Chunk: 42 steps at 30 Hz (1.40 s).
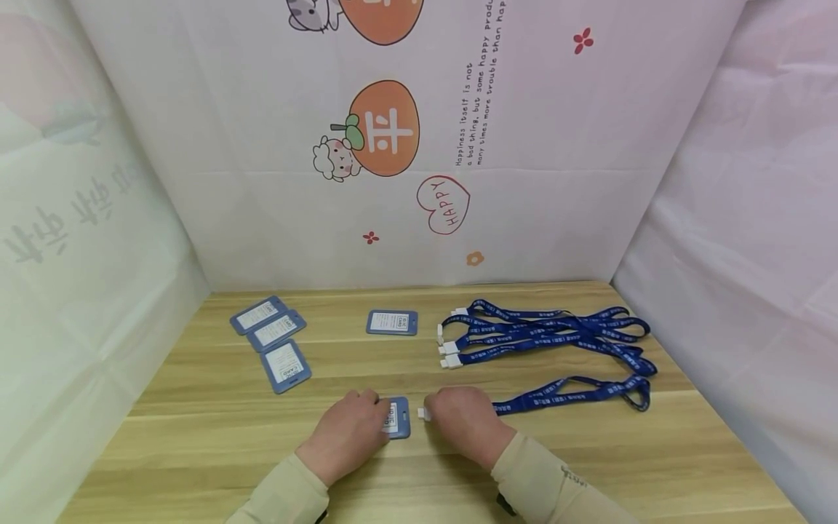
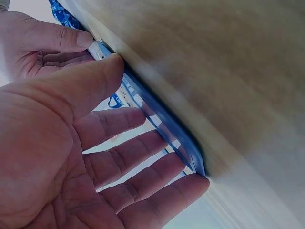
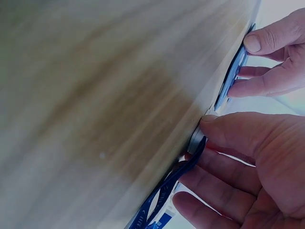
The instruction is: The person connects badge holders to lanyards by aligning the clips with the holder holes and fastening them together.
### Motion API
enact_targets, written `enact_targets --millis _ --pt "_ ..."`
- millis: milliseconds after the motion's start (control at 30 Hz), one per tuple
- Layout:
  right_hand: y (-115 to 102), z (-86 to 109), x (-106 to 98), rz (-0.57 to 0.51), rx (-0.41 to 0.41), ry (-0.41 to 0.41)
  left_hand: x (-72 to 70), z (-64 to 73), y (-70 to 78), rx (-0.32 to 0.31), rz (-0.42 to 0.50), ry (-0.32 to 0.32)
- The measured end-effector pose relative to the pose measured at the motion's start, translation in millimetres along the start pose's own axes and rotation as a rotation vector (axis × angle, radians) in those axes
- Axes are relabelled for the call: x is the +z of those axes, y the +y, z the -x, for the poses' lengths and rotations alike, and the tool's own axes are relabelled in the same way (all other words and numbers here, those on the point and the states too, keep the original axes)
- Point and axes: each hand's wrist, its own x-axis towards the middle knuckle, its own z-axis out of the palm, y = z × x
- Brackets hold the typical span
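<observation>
My left hand holds a blue ID card holder at the front middle of the table. In the left wrist view its thumb lies on one long edge of the holder and its fingertips reach the other side. The slotted end of the holder points right. Close to that end, my right hand pinches the white plastic clip of a dark blue lanyard. The strap trails off to the right across the wood. In the right wrist view, thumb and forefinger grip the clip, its tip right by the holder.
Three more blue card holders lie at the left, two of them overlapping. Another card holder lies at the back middle. Several blue lanyards with white clips are bunched at the back right. White printed cloth walls the wooden table.
</observation>
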Motion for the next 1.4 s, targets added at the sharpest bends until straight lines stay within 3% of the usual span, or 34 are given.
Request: enact_targets --millis 333,700,1400 --pt "-3.3 -0.5 -0.8 -0.017 -0.037 0.051 -2.8 -0.7 1.2 -0.009 0.020 -0.015" --pt "-8.9 -6.4 -3.6 0.002 -0.025 -0.032 -2.9 -0.4 1.4 -0.005 0.021 0.001" --pt "-11.7 -8.3 -4.0 0.020 -0.028 -0.012 -3.8 -1.1 0.7 0.010 0.025 0.014"
